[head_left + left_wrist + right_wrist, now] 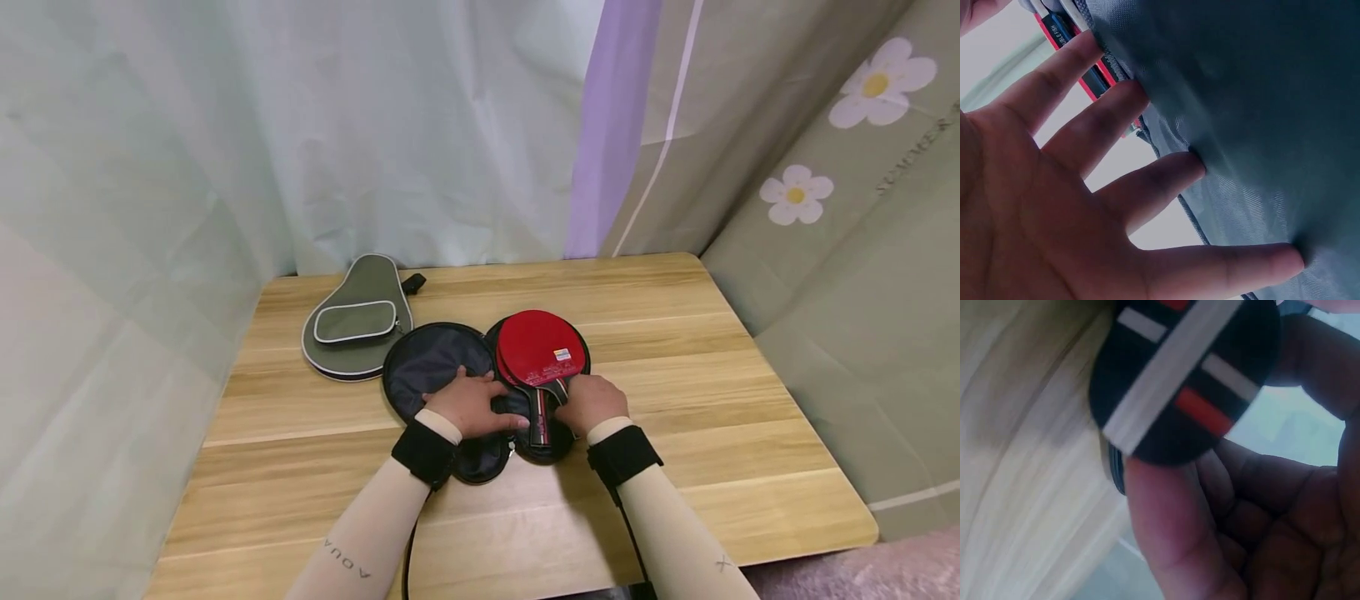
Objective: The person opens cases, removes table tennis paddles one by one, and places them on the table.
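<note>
A dark round-topped paddle case lies unfolded on the table, its left half (423, 367) beside its right half (546, 454). Two overlapping red table tennis paddles (534, 337) rest on the right half, handles toward me. My right hand (596, 402) grips the right-hand handle; its striped butt end (1179, 381) shows between thumb and fingers in the right wrist view. The other paddle's handle (539, 417) lies just left of it. With fingers spread, my left hand (467, 404) presses its fingertips on the left half's dark fabric (1247, 125), thumb reaching toward that other handle.
A grey-green paddle bag (367, 287) with a zipped front pocket and a black strap (413, 283) lies behind the case on the left. The wooden table (697, 417) backs onto hanging curtains (420, 150). Cables run from both wristbands toward the front edge.
</note>
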The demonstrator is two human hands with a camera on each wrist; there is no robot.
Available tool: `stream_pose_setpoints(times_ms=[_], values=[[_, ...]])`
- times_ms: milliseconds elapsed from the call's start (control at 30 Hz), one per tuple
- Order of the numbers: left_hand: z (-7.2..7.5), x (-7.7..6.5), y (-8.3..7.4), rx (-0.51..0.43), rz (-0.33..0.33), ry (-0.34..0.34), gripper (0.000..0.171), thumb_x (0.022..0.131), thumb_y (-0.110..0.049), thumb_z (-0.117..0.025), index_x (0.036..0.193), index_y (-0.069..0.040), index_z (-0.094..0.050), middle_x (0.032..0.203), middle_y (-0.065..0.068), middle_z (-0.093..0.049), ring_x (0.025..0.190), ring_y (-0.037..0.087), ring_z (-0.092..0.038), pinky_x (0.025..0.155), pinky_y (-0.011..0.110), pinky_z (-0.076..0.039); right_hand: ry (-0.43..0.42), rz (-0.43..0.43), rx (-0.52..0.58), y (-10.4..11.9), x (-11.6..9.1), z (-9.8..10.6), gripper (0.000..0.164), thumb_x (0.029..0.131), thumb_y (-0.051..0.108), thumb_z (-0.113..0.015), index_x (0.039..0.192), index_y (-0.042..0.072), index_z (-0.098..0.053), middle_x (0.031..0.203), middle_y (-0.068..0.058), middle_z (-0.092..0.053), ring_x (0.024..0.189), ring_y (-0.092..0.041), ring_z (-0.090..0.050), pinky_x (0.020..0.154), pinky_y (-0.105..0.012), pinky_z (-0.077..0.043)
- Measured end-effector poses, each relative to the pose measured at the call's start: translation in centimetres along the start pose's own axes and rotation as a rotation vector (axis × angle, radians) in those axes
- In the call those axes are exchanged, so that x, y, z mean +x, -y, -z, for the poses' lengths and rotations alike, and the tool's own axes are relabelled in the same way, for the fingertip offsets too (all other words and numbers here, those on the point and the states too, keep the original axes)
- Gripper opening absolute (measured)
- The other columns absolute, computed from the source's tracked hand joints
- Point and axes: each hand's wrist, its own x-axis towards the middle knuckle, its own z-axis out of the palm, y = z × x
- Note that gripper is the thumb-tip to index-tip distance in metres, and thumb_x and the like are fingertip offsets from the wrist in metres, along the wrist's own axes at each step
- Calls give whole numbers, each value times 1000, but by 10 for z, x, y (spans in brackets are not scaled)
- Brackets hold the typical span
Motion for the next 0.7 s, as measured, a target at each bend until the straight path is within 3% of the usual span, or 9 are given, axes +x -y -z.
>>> stream_pose_setpoints(times_ms=[133,367,433,700], values=[[2,-1,-2,-7,5,-1,81,92,-81,-75,152,-27,-74,176,12,-54,168,63,-34,99,108,-29,-17,-28,2,6,-3,9,26,86,31,-89,85,5,-82,83,-13,-79,75,-28,-71,63,-47,-61],[1,0,0,-5,-22,-13,83,92,-84,-72,152,-26,-74,175,14,-55,166,65,-35,96,108,-30,-44,-4,-24,-24,27,-28,26,89,34,-88,83,9,-82,76,-8,-77,70,-26,-68,58,-41,-54],[1,-1,0,-7,-28,-14,83,92,-83,-73,152,-25,-74,175,15,-55,165,66,-36,95,108,-30,-46,3,-27,-30,30,-31,26,89,34,-89,83,9,-82,74,-7,-76,67,-25,-67,56,-40,-53],[-3,0,3,-4,-18,-4,83,92,-79,-76,156,-26,-71,177,12,-52,168,64,-32,97,107,-31,-93,11,-19,-63,38,-17,27,88,31,-88,74,12,-74,73,-6,-74,65,-25,-67,55,-40,-53]])
